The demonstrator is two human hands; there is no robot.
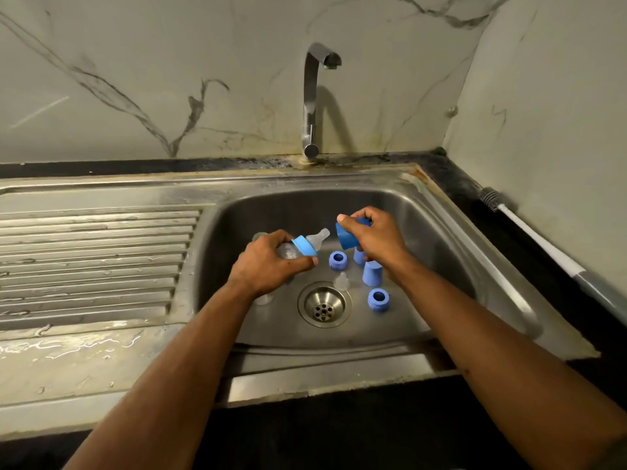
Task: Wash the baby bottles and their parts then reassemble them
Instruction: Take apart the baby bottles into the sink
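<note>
Over the steel sink point(441, 266), my left hand point(268, 266) grips a clear baby bottle point(288, 251) lying sideways, with a blue collar point(304, 246) and a clear teat point(319, 237) pointing right. My right hand point(376, 237) holds a blue cap point(347, 237) just right of the teat, apart from it. On the sink floor lie two blue collar rings point(338, 260) point(378, 299), a blue cap point(372, 273), another blue part point(358, 256) half hidden under my right hand, and a loose clear teat point(342, 281).
The drain point(324, 308) sits at the sink's middle front. The tap point(314, 96) stands behind, with no water running. A wet ribbed draining board point(91, 259) lies to the left. A bottle brush point(529, 232) rests on the dark counter at the right. Clear parts point(263, 300) lie under my left wrist.
</note>
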